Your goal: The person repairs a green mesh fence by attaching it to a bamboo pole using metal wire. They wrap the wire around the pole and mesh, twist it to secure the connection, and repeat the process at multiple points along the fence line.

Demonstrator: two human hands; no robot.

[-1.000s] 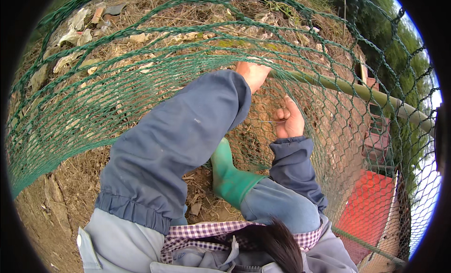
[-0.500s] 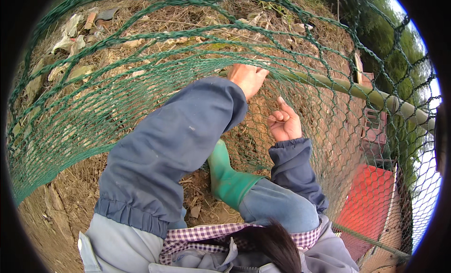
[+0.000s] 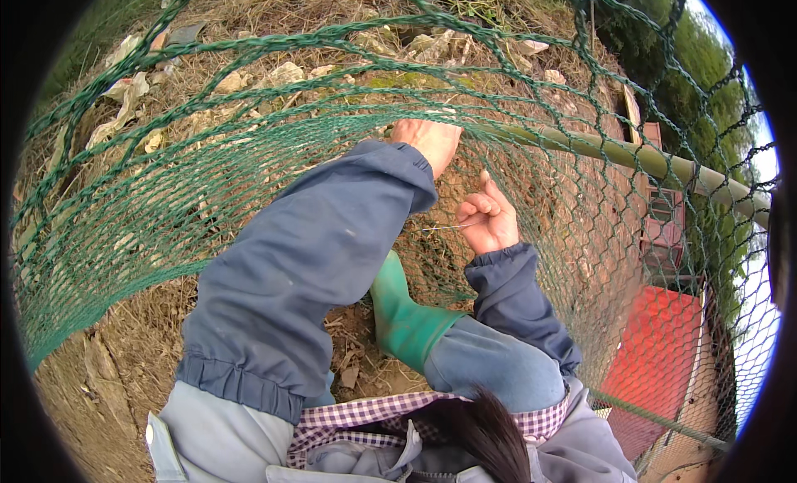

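Observation:
My left hand [image 3: 427, 142] reaches up to the bamboo pole [image 3: 602, 148], closed round it where the green net [image 3: 241, 180] meets it. Its fingertips are hidden behind the hand. Lower and to the right, my right hand [image 3: 490, 219] is closed with a thin wire [image 3: 444, 227] pinched in its curled fingers, the index finger pointing upward. The wire runs out leftward toward my left sleeve. Mesh surrounds both hands. Below them stands my green rubber boot [image 3: 407, 317] on bare soil.
Stones and pale scraps [image 3: 124, 101] lie in dry grass beyond the net. To the right, past the mesh, are a red panel [image 3: 656, 342] and a reddish frame [image 3: 664, 221]. A green rope [image 3: 656, 418] runs along the lower right. Trees [image 3: 697, 84] rise at the upper right.
My right hand has shifted slightly left, and the wire now shows more plainly. My left hand stays at the pole. The net's upper strands have shifted in view.

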